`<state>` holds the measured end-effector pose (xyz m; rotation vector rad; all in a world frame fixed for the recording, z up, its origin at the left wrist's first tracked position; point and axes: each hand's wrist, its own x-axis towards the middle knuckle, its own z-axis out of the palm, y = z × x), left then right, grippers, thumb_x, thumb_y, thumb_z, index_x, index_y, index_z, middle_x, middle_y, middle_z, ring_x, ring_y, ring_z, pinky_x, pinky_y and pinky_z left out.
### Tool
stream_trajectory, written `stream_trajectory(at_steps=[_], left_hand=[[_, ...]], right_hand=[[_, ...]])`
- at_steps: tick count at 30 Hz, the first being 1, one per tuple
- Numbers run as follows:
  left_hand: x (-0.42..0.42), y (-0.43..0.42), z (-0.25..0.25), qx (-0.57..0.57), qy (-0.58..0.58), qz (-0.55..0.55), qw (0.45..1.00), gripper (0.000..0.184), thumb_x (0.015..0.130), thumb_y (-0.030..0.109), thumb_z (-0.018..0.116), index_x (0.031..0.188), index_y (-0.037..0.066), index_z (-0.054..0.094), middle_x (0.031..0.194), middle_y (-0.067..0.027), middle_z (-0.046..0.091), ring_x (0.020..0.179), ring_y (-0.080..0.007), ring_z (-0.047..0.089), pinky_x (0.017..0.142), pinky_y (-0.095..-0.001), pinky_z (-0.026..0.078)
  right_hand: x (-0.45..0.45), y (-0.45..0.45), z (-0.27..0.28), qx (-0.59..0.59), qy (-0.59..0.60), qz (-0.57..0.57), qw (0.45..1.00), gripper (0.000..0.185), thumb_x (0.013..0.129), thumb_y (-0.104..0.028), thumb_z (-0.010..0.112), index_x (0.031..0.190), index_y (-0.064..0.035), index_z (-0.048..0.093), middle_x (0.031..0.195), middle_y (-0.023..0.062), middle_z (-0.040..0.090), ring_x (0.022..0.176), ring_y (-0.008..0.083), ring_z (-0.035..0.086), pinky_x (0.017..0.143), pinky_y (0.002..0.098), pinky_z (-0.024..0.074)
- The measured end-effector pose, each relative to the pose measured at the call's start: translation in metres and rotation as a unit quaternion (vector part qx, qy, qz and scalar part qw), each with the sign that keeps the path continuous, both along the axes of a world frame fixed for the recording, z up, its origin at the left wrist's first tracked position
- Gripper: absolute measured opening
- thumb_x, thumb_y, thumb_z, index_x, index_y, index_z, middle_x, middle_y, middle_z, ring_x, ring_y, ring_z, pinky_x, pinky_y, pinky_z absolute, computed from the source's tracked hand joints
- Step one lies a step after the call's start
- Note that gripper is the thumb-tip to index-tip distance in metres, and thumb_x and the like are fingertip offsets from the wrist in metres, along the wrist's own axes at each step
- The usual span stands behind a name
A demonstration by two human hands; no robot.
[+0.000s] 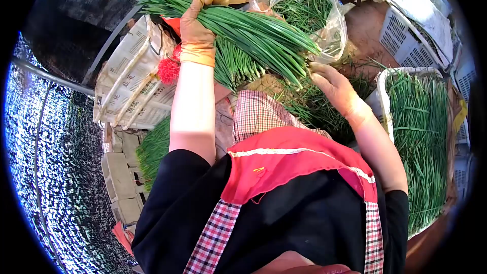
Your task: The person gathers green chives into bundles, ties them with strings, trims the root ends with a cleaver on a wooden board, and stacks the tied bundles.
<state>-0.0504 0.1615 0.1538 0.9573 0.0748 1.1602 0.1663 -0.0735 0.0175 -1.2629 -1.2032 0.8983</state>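
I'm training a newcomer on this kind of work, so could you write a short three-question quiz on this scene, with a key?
1. Which hand is closed around the raised green bundle?
2. True or false: the basket on the picture's right holds green leaves.
3. Fill the gap: the red apron has ______-patterned straps.

Key:
1. The left hand; the right hand is close to the bundle's lower end, though whether it touches is hard to tell.
2. True.
3. Check.

Speckled glare at left, perhaps overexposed
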Motion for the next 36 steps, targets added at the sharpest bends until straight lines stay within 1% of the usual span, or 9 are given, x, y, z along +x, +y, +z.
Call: stream_trajectory(at_steps=[5, 7, 8, 10, 14, 24, 26, 30, 36], left_hand=[[0.0, -0.013, 0.001, -0.009, 0.007, 0.049, 0.999, 0.019, 0.086, 0.015, 0.06, 0.097, 0.001, 0.056, 0.088, -0.0086, 0.064, 0.089, -0.0306, 0.063, 0.083, -0.0507, 0.05], [-0.002, -0.014, 0.003, -0.006, -0.017, 0.017, 1.0, 0.018, 0.086, 0.015, 0.06, 0.096, 0.001, 0.056, 0.087, -0.0084, 0.063, 0.092, -0.029, 0.061, 0.086, -0.0501, 0.048], [-0.003, -0.014, 0.004, -0.007, -0.019, 0.017, 1.0, 0.018, 0.086, 0.015, 0.06, 0.096, 0.001, 0.056, 0.087, -0.0084, 0.063, 0.092, -0.029, 0.061, 0.086, -0.0501, 0.048], [-0.003, -0.016, 0.005, 0.011, -0.031, -0.002, 0.999, 0.017, 0.086, 0.014, 0.06, 0.096, 0.001, 0.056, 0.087, -0.0086, 0.062, 0.093, -0.0283, 0.06, 0.088, -0.0484, 0.047], [0.003, -0.015, -0.001, 0.003, -0.045, -0.013, 0.999, 0.017, 0.085, 0.012, 0.061, 0.097, 0.001, 0.057, 0.087, -0.0089, 0.061, 0.092, -0.0291, 0.06, 0.089, -0.0454, 0.048], [0.011, -0.025, 0.005, -0.038, 0.009, 0.031, 0.999, 0.017, 0.088, 0.02, 0.056, 0.085, 0.004, 0.06, 0.085, -0.0049, 0.063, 0.09, -0.0239, 0.062, 0.086, -0.0441, 0.049], [0.007, -0.016, 0.001, 0.005, -0.02, 0.019, 1.0, 0.017, 0.088, 0.021, 0.056, 0.086, 0.004, 0.06, 0.087, -0.0054, 0.063, 0.09, -0.024, 0.062, 0.086, -0.0439, 0.049], [0.005, -0.016, 0.0, -0.036, -0.074, -0.05, 0.995, 0.017, 0.084, 0.01, 0.061, 0.097, 0.0, 0.056, 0.087, -0.0118, 0.064, 0.09, -0.0295, 0.062, 0.089, -0.0466, 0.048], [0.009, -0.03, 0.011, -0.037, -0.052, -0.022, 0.998, 0.016, 0.085, 0.011, 0.06, 0.097, 0.0, 0.057, 0.089, -0.0121, 0.064, 0.09, -0.0303, 0.062, 0.088, -0.046, 0.049]], right_hand=[[-0.002, -0.008, -0.009, -0.13, 0.051, 0.013, 0.99, 0.017, 0.089, -0.014, 0.055, 0.098, -0.0003, 0.058, 0.084, 0.0068, 0.06, 0.086, 0.0163, 0.062, 0.068, 0.0275, 0.0489], [0.039, -0.023, -0.06, -0.111, -0.297, 0.017, 0.948, 0.021, 0.087, -0.017, 0.057, 0.101, -0.0012, 0.059, 0.091, 0.0108, 0.062, 0.092, 0.0228, 0.062, 0.074, 0.0317, 0.049], [0.06, -0.031, -0.078, -0.112, -0.623, 0.056, 0.772, 0.026, 0.086, -0.02, 0.058, 0.104, -0.0014, 0.059, 0.099, 0.0142, 0.063, 0.098, 0.0267, 0.061, 0.079, 0.0345, 0.0488], [0.065, -0.047, -0.057, -0.487, -0.387, 0.006, 0.783, 0.043, 0.083, -0.03, 0.061, 0.115, -0.0016, 0.056, 0.122, 0.0194, 0.053, 0.111, 0.0317, 0.054, 0.091, 0.0369, 0.0441], [0.006, -0.029, -0.008, -0.041, -0.068, -0.044, 0.996, 0.047, 0.085, -0.027, 0.063, 0.122, 0.0001, 0.052, 0.105, 0.0156, 0.062, 0.096, 0.0222, 0.059, 0.084, 0.0313, 0.0461], [0.042, -0.047, -0.056, -0.059, -0.325, -0.158, 0.931, 0.02, 0.083, -0.023, 0.06, 0.087, -0.0034, 0.062, 0.085, 0.0178, 0.062, 0.077, 0.0343, 0.061, 0.068, 0.0428, 0.0459], [0.091, -0.062, -0.108, -0.452, -0.449, -0.083, 0.766, 0.036, 0.079, -0.029, 0.064, 0.106, -0.0054, 0.062, 0.102, 0.0175, 0.063, 0.095, 0.0349, 0.06, 0.084, 0.0391, 0.0473], [0.027, -0.041, -0.017, -0.108, -0.159, -0.15, 0.97, 0.069, 0.075, -0.023, 0.072, 0.134, -0.0052, 0.04, 0.133, 0.0159, 0.043, 0.104, 0.0262, 0.057, 0.09, 0.0338, 0.0447], [0.005, -0.012, 0.013, -0.121, 0.024, -0.043, 0.991, 0.021, 0.087, -0.012, 0.059, 0.103, 0.0018, 0.06, 0.075, 0.0044, 0.062, 0.063, 0.009, 0.057, 0.058, 0.0209, 0.0463]])
